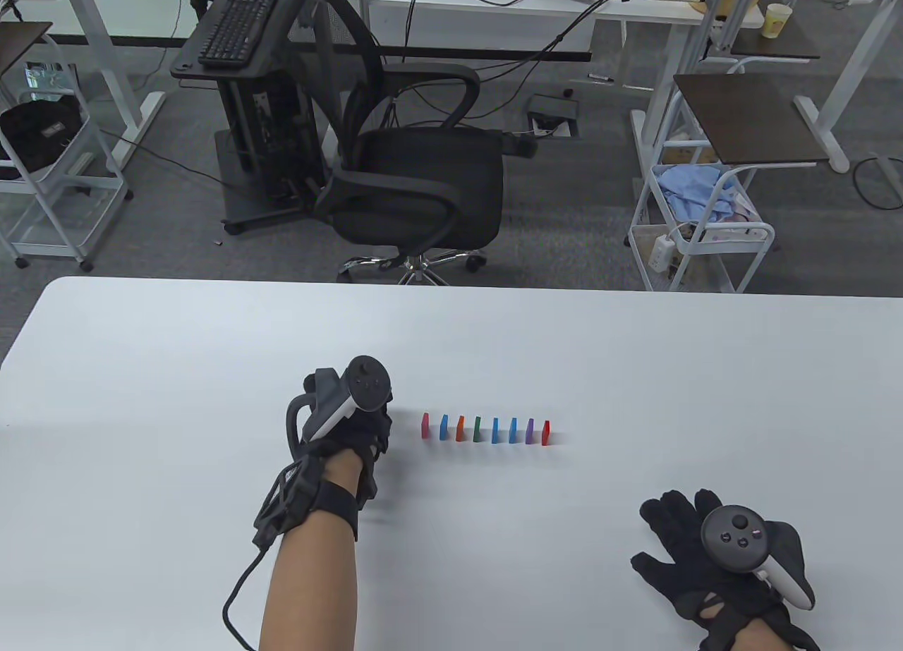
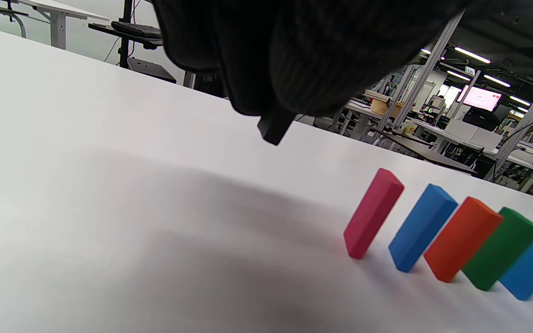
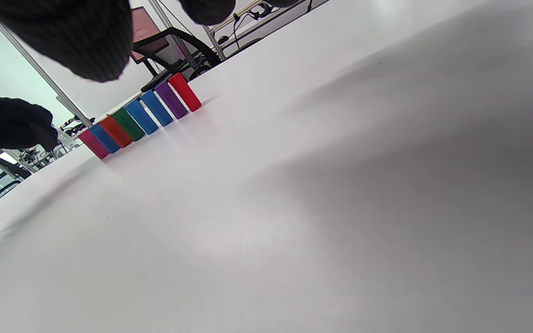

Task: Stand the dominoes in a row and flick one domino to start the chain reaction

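Several coloured dominoes stand upright in a straight row in the middle of the white table [image 1: 176,369], from a pink domino [image 1: 425,425] at the left end to a red domino [image 1: 546,432] at the right end. My left hand [image 1: 377,432] sits just left of the pink domino [image 2: 373,212], apart from it, with fingers [image 2: 294,55] curled and nothing in them. My right hand [image 1: 670,531] lies flat on the table near the front right, fingers spread, well away from the row. In the right wrist view the whole row runs from pink [image 3: 93,143] to red [image 3: 185,91].
A black office chair [image 1: 416,185] stands behind the table's far edge, with a white trolley [image 1: 705,228] to its right. Bare white tabletop surrounds the row on every side.
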{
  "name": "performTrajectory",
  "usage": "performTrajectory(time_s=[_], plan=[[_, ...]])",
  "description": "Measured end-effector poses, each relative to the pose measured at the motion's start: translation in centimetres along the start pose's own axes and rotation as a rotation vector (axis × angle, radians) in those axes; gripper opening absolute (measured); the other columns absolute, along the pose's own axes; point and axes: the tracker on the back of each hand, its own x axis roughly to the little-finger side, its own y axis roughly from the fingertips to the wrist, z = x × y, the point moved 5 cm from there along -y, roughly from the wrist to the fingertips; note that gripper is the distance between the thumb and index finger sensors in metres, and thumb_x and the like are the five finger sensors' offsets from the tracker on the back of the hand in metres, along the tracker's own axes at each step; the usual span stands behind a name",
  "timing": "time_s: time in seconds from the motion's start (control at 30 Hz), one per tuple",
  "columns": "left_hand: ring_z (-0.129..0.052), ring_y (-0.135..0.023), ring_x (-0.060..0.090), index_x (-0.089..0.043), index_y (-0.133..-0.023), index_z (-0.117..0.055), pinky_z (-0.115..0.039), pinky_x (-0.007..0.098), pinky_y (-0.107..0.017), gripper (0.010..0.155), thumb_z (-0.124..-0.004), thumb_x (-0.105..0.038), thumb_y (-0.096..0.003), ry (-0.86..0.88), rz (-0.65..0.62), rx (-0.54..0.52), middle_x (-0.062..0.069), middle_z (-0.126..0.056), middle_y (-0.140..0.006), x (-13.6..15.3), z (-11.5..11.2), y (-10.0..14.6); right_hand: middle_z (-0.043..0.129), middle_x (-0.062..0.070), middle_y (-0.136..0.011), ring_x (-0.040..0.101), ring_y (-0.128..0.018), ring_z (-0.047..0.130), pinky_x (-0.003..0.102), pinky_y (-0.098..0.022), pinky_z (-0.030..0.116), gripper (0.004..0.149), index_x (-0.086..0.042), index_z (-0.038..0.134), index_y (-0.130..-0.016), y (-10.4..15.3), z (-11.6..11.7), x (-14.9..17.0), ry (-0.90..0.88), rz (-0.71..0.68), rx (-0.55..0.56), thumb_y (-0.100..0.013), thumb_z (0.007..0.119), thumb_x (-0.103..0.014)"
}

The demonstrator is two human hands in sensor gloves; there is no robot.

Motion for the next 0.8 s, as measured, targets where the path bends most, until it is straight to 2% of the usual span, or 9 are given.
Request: performTrajectory(time_s=[0.8], plan=[[-0.070,-0.099,0.028,-0.024,-0.093,-0.062,-0.019,0.072,-0.070,0.056,-0.088,-0.029,-0.0436,0.074,-0.045,0.068,0.004,-0.084,-0.095,-1.0,-4.3,-2.0,0.017,0.012,-0.116,0.045,-0.095,-0.010,0.065,-0.069,0.001,0.072,-0.028,0.035,-0.104,-0.1,0.1,0.2,0.001,0.010,-0.016,-0.051,0.075,-0.055]])
